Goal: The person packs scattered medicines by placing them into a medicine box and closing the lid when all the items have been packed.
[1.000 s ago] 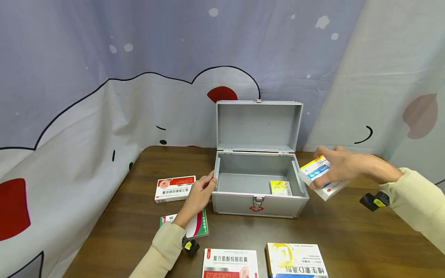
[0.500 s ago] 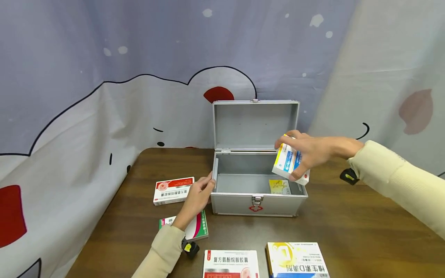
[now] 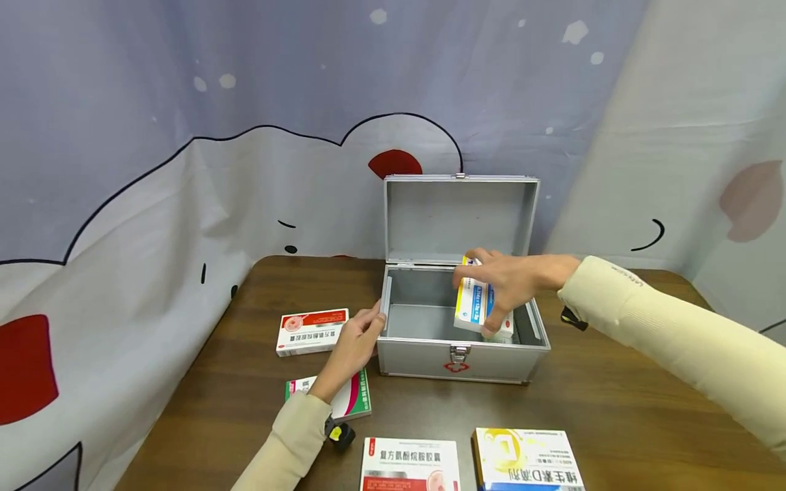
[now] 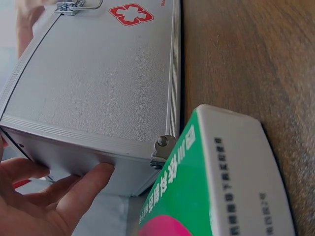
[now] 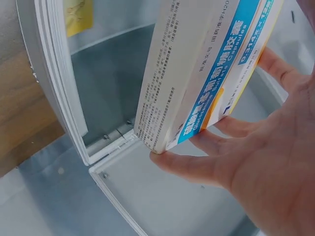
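Observation:
My right hand [image 3: 506, 276] grips a white, blue and yellow medicine box [image 3: 474, 300], holding it tilted over the right part of the silver first-aid case [image 3: 417, 358]. The right wrist view shows my fingers along one side of this medicine box [image 5: 197, 88], above the case's interior. The case stands with its lid up. Inside lies a smaller yellow-and-white box [image 5: 78, 17], mostly covered by the held one in the head view. My left hand [image 3: 353, 344] rests against the case's left side, thumb and fingers touching the outer wall in the left wrist view [image 4: 64, 196].
Left of the case lies a red-and-white medicine box [image 3: 312, 332], with a green-and-white box [image 3: 356, 395] partly under my left forearm. In front lie another red-and-white box [image 3: 409, 464] and a yellow-and-white box [image 3: 528, 457]. A patterned curtain [image 3: 184, 204] hangs behind the wooden table [image 3: 614, 382].
My right hand has carried the medicine box leftward from beside the case to over its interior, then lower. The left hand has stayed at the case's side.

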### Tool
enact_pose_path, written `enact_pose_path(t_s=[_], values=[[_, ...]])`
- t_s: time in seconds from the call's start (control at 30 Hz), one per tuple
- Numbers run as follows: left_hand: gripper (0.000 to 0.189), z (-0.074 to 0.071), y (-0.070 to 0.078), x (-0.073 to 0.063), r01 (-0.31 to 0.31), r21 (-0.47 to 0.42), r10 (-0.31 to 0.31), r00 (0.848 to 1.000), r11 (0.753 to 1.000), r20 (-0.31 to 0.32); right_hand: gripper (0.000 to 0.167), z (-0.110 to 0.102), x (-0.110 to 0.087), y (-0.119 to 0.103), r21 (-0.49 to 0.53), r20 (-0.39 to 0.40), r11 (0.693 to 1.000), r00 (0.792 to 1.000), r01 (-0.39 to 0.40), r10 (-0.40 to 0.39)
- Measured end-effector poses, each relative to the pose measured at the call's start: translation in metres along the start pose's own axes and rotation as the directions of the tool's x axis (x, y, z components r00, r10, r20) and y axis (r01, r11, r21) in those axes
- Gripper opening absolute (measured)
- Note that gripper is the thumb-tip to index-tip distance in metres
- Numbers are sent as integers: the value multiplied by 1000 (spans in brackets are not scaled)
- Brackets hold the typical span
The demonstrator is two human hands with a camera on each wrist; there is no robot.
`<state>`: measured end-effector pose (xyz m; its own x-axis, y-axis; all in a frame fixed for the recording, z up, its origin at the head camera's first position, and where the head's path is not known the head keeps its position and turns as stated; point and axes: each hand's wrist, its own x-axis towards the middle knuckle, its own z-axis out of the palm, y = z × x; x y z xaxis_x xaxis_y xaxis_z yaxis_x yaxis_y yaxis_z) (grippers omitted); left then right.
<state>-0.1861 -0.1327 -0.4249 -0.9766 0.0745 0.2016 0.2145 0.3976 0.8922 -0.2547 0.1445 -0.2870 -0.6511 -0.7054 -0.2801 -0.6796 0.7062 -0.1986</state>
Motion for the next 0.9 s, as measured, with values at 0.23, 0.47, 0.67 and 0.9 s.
enact_pose_path(t_s=[0.23,0.47,0.67,0.9], values=[[50,3,-3,-1,0,12,0,1000,1000,2,80,16,13,1,-57,36,998,999,-21,23],[44,3,-2,-1,53,-8,-53,999,999,-8,74,28,20,-2,-150,10,988,999,33,-32],[44,5,-2,-2,59,-3,-59,998,998,1,68,40,24,-2,-133,31,989,998,61,-58],[43,3,0,-2,62,5,-62,998,998,-4,71,47,35,-1,-101,135,995,991,27,-13]])
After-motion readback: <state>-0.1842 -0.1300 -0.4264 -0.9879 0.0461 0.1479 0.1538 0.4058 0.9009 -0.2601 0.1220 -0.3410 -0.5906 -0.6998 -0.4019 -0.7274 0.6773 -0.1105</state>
